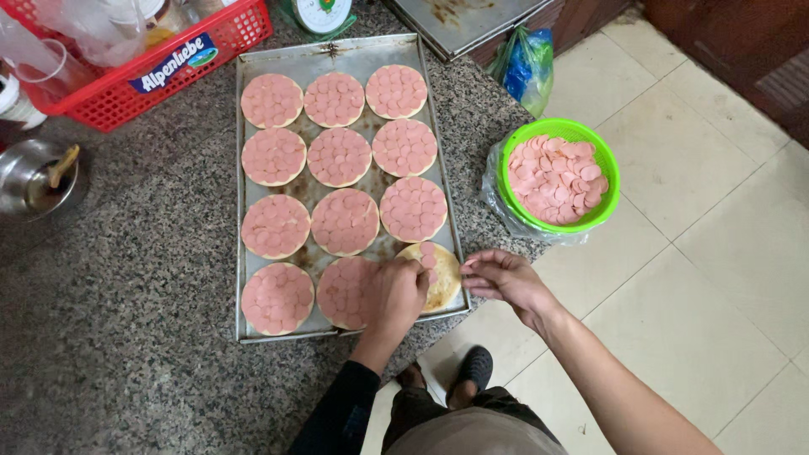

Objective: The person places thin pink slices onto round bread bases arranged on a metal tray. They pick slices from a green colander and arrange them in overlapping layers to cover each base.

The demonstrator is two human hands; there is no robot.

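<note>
- At the bottom centre, the left hand (396, 295) comes in on a dark sleeve; its fingers are curled together and the fingertips press down at the edge of a pale round dough base (440, 278), seemingly on a thin pink sausage slice (428, 250), though the grip itself is hidden.
- Just right of it, the right hand (503, 276) hovers off the tray's lower right corner, bare-armed, fingers loosely bent and pinched together; whether they hold a slice I cannot tell.
- That dough base lies in the lower right corner of the metal baking tray (330, 56), mostly bare and yellowish, with only a few slices near its top edge.
- The tray is a flat, scuffed rectangle with a low rim, resting on a speckled granite counter (126, 295).
- The other eleven topped rounds (344, 221) fill it in rows of three, each tiled with overlapping smooth pink discs.
- Centre right, a bright green perforated plastic basket (607, 181) holds a heap of loose slices, set on crinkled clear plastic at the counter's edge.
- Upper left, a red plastic mesh basket (126, 97) sits beside a shiny steel bowl (21, 190).
</note>
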